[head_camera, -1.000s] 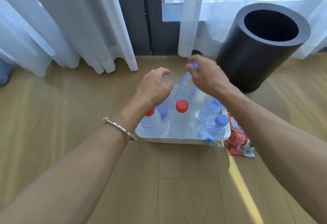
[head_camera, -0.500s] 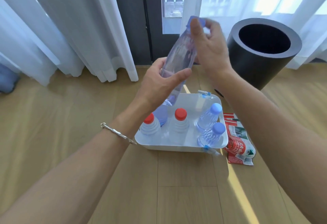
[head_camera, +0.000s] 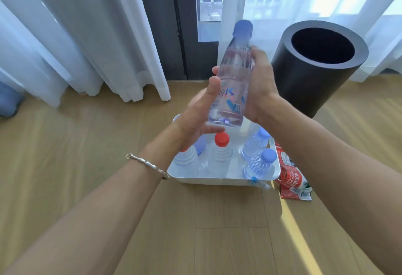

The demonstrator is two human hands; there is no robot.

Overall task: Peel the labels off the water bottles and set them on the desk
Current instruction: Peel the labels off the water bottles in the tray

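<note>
Now the bottle (head_camera: 233,74) stands nearly upright between both hands, cap uppermost. The right hand (head_camera: 260,92) wraps its far side. The left hand (head_camera: 195,116) grips its lower body, thumb on the label (head_camera: 228,101), probably nearest the seam, though blur hides it.

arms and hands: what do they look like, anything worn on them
Both forearms are bare, no sleeves in view. The left hand has a thin silver bracelet at its wrist, with a small loop at one end. The right hand and wrist show nothing worn. No gloves; fingers too blurred to rule out rings.
</note>
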